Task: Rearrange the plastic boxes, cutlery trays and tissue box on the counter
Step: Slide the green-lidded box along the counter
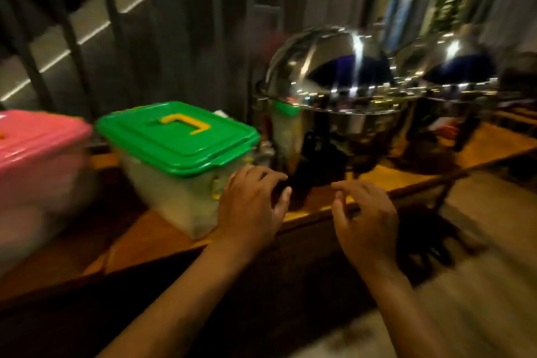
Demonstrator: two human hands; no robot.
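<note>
A clear plastic box with a green lid (177, 136) and a yellow handle stands on the wooden counter (151, 238). To its left, a box with a pink lid (37, 136) is blurred at the frame's edge. My left hand (252, 200) rests against the green-lidded box's right front corner, fingers spread, holding nothing. My right hand (363, 212) hovers over the counter's front edge, fingers loosely curled and apart, empty. No cutlery trays or tissue box show in this view.
Two domed steel chafing dishes (328, 96) (453, 78) stand on the counter to the right of the green-lidded box. A dark slatted wall (162, 23) runs behind the counter. Pale floor (479, 285) lies at the lower right.
</note>
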